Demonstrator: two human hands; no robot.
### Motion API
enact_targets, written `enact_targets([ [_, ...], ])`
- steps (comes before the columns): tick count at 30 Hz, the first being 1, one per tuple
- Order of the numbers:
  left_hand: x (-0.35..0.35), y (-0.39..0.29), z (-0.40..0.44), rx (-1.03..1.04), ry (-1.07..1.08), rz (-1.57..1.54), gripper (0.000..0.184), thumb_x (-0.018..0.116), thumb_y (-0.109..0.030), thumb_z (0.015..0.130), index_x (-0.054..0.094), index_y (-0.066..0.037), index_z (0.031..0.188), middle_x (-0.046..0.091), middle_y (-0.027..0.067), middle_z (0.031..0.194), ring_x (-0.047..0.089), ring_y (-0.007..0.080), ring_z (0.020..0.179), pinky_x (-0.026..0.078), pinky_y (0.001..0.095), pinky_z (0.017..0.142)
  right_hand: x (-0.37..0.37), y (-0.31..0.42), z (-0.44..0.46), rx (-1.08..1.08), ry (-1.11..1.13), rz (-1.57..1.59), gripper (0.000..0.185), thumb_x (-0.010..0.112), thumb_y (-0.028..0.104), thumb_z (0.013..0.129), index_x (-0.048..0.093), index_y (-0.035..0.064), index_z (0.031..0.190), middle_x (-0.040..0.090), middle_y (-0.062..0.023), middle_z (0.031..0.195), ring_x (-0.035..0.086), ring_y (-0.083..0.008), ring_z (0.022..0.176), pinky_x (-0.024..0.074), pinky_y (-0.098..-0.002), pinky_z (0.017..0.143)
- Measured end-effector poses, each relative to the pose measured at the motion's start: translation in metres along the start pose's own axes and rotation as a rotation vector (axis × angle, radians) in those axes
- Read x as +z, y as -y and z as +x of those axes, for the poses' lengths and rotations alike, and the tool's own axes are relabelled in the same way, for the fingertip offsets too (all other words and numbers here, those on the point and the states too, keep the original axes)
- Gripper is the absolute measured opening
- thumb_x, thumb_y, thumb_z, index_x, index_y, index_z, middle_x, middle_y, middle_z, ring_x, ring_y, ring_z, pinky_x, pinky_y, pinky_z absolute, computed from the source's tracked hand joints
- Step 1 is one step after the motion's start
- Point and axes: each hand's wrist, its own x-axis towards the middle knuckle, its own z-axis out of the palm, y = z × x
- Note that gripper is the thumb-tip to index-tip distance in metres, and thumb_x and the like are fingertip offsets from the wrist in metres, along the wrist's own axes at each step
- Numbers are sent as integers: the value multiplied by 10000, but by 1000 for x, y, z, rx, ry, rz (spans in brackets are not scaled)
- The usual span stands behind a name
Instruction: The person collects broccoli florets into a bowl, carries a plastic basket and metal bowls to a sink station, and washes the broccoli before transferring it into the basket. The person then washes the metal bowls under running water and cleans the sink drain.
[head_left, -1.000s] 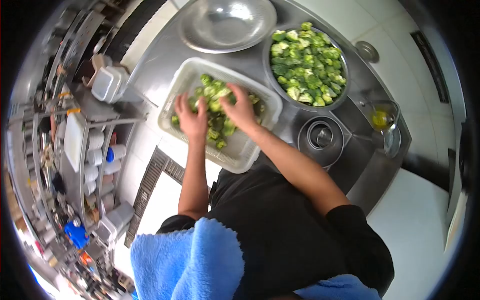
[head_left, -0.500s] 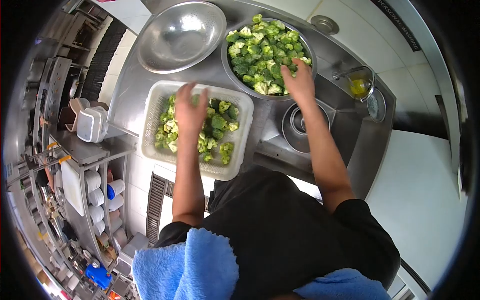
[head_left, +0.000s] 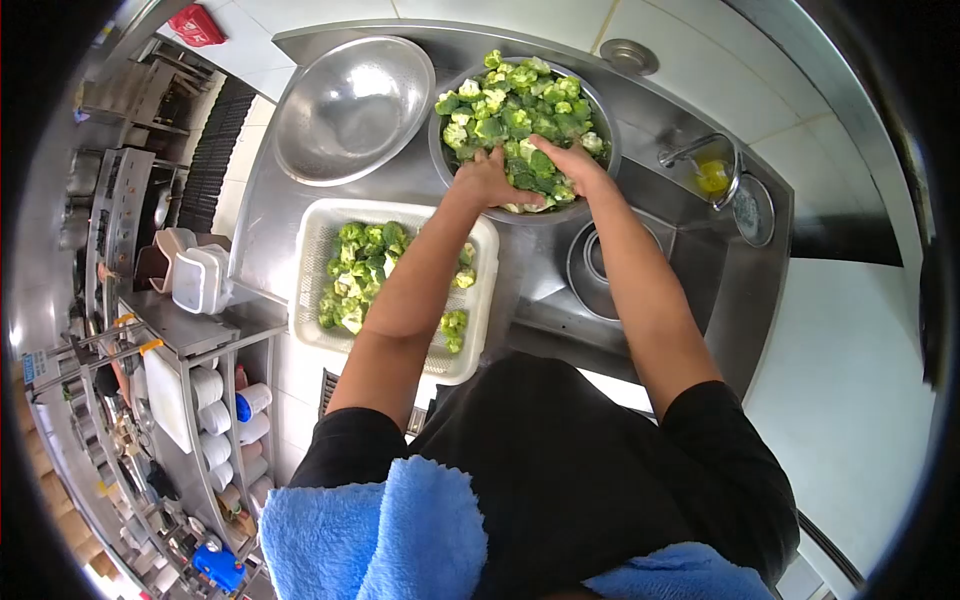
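Note:
A large steel bowl [head_left: 441, 160] heaped with broccoli florets [head_left: 520, 105] stands at the back of the counter. Both hands are dug into its near side. My left hand [head_left: 486, 182] curls around florets, thumb stretched toward the right and fingertips partly sunk among the pieces. Close beside it, my right hand [head_left: 572, 166] cups florets from the right; its thumb lies on top while the other fingers are mostly hidden. Under my left forearm sits a white perforated basket [head_left: 312, 235] with more broccoli [head_left: 350, 280] spread on its bottom.
An empty steel bowl [head_left: 355, 110] stands at the back left. To the right are a sink with a round steel strainer [head_left: 590, 270], a tap [head_left: 685, 150] and a yellow item [head_left: 712, 177] in a wire holder. A shelf of white crockery [head_left: 212, 420] stands lower left.
My left hand has moved from above the basket into the broccoli bowl. My right hand has shifted left and down within it. The whole view has tilted slightly.

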Motion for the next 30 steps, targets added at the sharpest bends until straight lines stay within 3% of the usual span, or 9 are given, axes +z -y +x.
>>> enact_targets([
  [2,-9,-6,-4,-23,8,-65,1600,789,-891,465,166,15,1628,257,384,1606,396,466,1464,377,477,1183,-1,-5,12,19,-19,-12,1125,817,618,785,295,46,1601,457,-184,1558,504,-318,1384,472,-432,1086],
  [5,-11,-1,10,-66,31,-157,1576,802,-883,451,231,29,1602,271,404,1586,394,487,1456,376,476,1186,-7,5,2,97,103,99,1040,784,648,803,363,115,1591,489,-139,1545,518,-294,1374,480,-456,1069],
  [6,-1,5,20,-69,-25,-206,1526,834,-849,450,300,38,1570,304,409,1562,396,498,1447,382,480,1182,-12,4,7,122,238,144,991,755,681,808,403,171,1581,488,-104,1556,510,-273,1383,472,-484,1068],
  [13,4,14,28,-8,-111,-403,1487,912,-748,447,328,46,1560,372,386,1535,365,481,1463,346,461,1208,-10,23,-15,187,195,208,945,745,674,825,440,159,1557,519,-87,1529,535,-264,1363,502,-460,1048],
  [15,5,11,26,-9,-85,-422,1482,918,-738,451,328,45,1561,374,380,1540,355,479,1469,335,456,1215,-11,22,-15,176,225,283,899,754,657,829,474,165,1528,556,-78,1479,567,-251,1318,564,-460,947],
  [20,15,12,31,132,-208,-525,1354,963,-614,522,378,109,1505,550,336,1419,531,399,1364,412,419,1159,-13,14,-8,146,237,247,786,754,619,844,533,201,1473,605,-49,1387,639,-227,1179,606,-442,809],
  [25,11,4,19,233,-315,-555,1217,985,-528,553,450,100,1447,619,289,1345,592,357,1292,446,408,1120,-12,31,-33,130,174,239,748,741,582,855,541,191,1460,596,-63,1383,623,-245,1185,611,-461,774],
  [28,-29,-10,-12,179,-2,-837,1103,993,-488,565,507,75,1380,651,246,1285,627,339,1210,478,410,1073,-8,37,-38,110,98,250,748,736,537,861,531,142,1462,561,-94,1418,612,-282,1201,611,-498,793],
  [30,-6,0,10,321,-240,-734,1030,994,-456,577,529,61,1337,664,225,1245,642,324,1161,497,413,1042,-4,38,-36,67,78,269,755,748,527,857,533,124,1458,540,-96,1442,609,-282,1206,609,-509,804],
])
